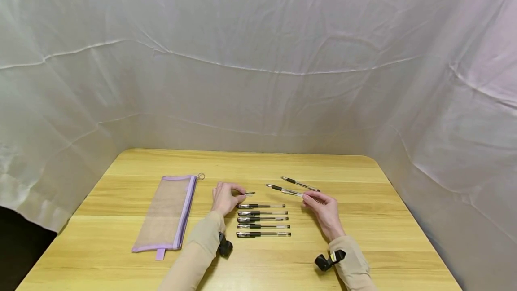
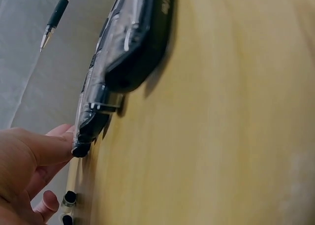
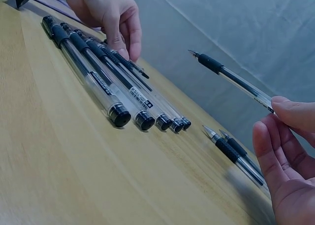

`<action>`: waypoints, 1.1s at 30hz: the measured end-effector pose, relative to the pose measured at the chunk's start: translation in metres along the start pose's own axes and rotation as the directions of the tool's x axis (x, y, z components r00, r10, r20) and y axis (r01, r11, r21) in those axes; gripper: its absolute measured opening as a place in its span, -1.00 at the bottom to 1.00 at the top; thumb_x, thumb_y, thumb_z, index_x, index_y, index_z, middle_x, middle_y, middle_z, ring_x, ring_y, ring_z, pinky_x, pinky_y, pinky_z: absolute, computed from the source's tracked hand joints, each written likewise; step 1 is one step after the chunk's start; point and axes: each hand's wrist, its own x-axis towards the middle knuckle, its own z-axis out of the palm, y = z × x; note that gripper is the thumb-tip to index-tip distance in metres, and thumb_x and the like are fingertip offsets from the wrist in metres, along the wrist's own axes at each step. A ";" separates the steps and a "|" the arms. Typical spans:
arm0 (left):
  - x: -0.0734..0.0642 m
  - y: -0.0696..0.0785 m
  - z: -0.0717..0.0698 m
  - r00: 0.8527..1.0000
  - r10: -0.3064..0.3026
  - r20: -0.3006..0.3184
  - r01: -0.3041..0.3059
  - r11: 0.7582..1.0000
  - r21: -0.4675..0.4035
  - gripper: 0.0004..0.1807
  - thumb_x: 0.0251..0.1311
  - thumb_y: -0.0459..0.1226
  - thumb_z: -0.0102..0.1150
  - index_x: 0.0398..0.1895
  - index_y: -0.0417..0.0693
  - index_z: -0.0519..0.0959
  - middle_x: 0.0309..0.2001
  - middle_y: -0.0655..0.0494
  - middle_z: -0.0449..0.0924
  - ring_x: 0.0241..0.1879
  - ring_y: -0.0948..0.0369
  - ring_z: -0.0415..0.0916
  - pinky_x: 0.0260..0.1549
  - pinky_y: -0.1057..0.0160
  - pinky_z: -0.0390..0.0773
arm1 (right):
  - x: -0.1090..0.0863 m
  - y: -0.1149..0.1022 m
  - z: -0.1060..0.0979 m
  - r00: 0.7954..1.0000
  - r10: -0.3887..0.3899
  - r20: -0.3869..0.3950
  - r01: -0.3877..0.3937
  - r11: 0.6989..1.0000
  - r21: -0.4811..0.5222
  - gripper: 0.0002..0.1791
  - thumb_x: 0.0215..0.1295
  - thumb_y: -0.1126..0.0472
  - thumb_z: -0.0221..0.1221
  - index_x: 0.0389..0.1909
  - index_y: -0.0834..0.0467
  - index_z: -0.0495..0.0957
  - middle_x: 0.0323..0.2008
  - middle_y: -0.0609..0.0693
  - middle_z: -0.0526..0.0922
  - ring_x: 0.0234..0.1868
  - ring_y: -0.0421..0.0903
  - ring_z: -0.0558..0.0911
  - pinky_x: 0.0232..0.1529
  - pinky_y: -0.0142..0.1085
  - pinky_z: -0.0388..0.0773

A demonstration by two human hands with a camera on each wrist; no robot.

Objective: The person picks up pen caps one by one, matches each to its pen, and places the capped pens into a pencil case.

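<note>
My right hand (image 1: 325, 214) pinches the clear rear end of an uncapped gel pen (image 3: 231, 80), raised with its tip pointing left; it has a black grip. Beyond it another uncapped pen (image 1: 300, 184) lies on the table; two pen tips show there in the right wrist view. My left hand (image 1: 227, 197) is lowered to the table just past a row of several capped black pens (image 1: 264, 227), thumb and fingers around a small pen cap (image 1: 250, 193). Two black cap ends (image 2: 69, 198) show by its fingers in the left wrist view.
A mesh zip pouch (image 1: 163, 214) with lilac edging and a ring lies flat left of my left arm. The wooden table (image 1: 282, 264) is backed by grey cloth (image 1: 258, 102) on its far side and flanks. A black camera is strapped to each wrist.
</note>
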 end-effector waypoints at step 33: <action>-0.032 0.001 -0.014 1.000 0.019 0.001 -0.018 0.936 -0.350 -0.80 0.40 -0.39 0.10 -0.03 -0.25 0.64 -0.15 -0.18 0.67 -0.20 0.11 0.59 -0.14 0.21 0.65 | -0.003 -0.001 0.014 0.995 -0.015 0.098 0.016 1.000 -0.006 -0.80 0.25 0.47 0.28 -0.13 0.29 0.71 -0.31 -0.09 0.79 -0.31 -0.21 0.73 -0.13 -0.31 0.74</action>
